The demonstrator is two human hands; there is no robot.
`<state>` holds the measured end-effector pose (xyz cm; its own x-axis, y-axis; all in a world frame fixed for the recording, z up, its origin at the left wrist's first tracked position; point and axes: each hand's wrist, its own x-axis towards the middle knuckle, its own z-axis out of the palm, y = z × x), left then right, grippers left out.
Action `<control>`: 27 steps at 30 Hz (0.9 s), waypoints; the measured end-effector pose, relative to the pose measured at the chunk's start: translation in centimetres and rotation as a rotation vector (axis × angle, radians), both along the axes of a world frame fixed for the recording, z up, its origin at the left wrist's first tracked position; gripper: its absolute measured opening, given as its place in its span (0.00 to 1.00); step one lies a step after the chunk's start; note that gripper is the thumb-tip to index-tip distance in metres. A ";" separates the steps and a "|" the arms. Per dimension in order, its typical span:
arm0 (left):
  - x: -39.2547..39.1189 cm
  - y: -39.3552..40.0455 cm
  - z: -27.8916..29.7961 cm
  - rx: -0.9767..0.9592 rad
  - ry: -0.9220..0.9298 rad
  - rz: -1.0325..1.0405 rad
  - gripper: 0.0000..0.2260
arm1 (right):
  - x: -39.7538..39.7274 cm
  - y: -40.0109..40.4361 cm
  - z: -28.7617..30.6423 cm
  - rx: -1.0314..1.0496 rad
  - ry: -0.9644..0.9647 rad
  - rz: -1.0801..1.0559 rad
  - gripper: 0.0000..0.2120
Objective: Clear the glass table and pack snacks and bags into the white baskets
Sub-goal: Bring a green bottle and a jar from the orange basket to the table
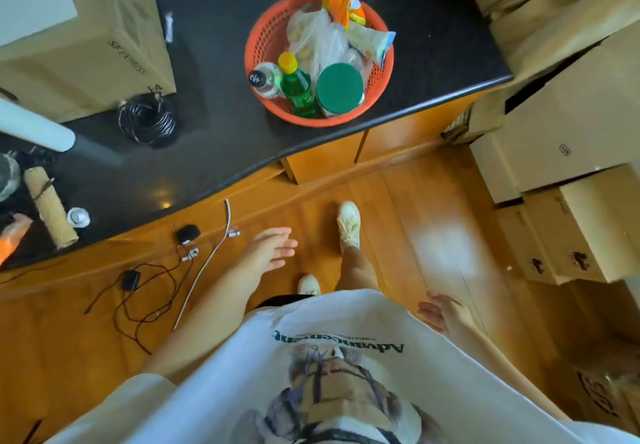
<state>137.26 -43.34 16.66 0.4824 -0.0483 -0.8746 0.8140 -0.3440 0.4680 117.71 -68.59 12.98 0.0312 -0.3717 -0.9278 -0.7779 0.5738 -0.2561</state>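
Note:
A round red-orange basket [258, 45] stands on a dark countertop [207, 138] ahead of me. It holds an orange snack bag [337, 0], a pale snack packet [372, 41], a clear plastic bag [317, 40], a green bottle [296, 85], a clear bottle with a black cap [265, 80] and a jar with a green lid [339, 85]. My left hand [268, 249] hangs over the wooden floor with fingers straight and empty. My right hand [441, 312] is low at my side, fingers relaxed, holding nothing. No white basket or glass table is in view.
Cardboard boxes stand at the back left [86, 45] and stacked along the right [571, 166]. A coil of black cable [147, 119] lies on the counter. Loose black and white cords [166, 277] trail over the wooden floor at the left. A rolled mat [50, 206] lies at the counter's left end.

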 end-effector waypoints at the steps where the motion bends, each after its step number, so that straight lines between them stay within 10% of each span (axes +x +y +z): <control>1: 1.2 -1.2 -0.1 -0.006 0.005 -0.001 0.10 | 1.3 -1.1 -0.2 -0.006 0.003 0.003 0.14; 10: 9.2 -5.6 -1.0 0.074 0.088 0.200 0.13 | 20.1 -10.3 1.6 0.010 -0.017 0.217 0.19; 16: 13.6 -8.0 -1.3 0.100 -0.016 0.415 0.11 | 31.8 -11.5 1.4 -0.210 -0.232 0.759 0.16; 27: 22.1 -15.8 -4.0 -0.065 -0.260 0.592 0.22 | 42.4 -9.9 -2.5 -0.490 -0.565 1.657 0.54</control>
